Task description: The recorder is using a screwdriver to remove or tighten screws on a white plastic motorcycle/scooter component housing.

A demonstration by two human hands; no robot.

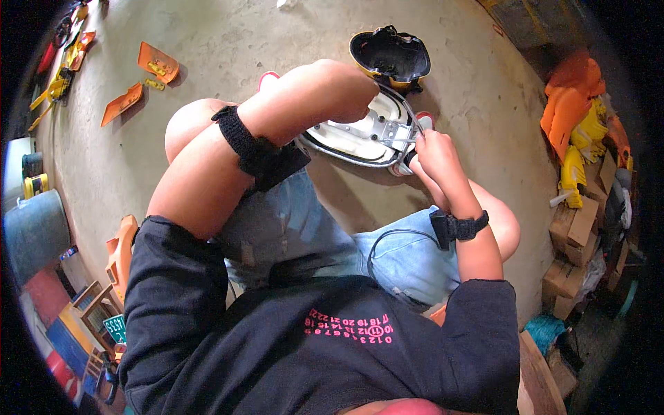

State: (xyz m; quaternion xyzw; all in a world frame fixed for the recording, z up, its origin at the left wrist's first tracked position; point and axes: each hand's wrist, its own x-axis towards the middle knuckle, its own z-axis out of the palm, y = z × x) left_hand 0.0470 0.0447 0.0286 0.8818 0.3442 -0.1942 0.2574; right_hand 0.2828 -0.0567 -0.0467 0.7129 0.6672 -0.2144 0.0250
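Observation:
Between my lower legs rests a white oval shell [346, 138] with a dark rim, and a metal bracket [398, 133] is fixed inside its right end. My left hand [353, 90] is closed at the shell's far edge; its fingertips are turned away, so whatever they grip is hidden. At the right end, beside the bracket, my right hand [436, 151] is closed in a pinch. A thin grey strip or tool runs to its fingertips, too small to name. Just beyond the shell lies a hollow yellow-and-black shell [391, 57], its open side up.
Orange plastic panels [123, 104] lie on the concrete floor [228, 34] at the far left. Along the right wall are stacked orange panels [570, 97], yellow parts [573, 176] and cardboard boxes [577, 228]. A blue drum [38, 232] stands at the left. Black straps circle both wrists.

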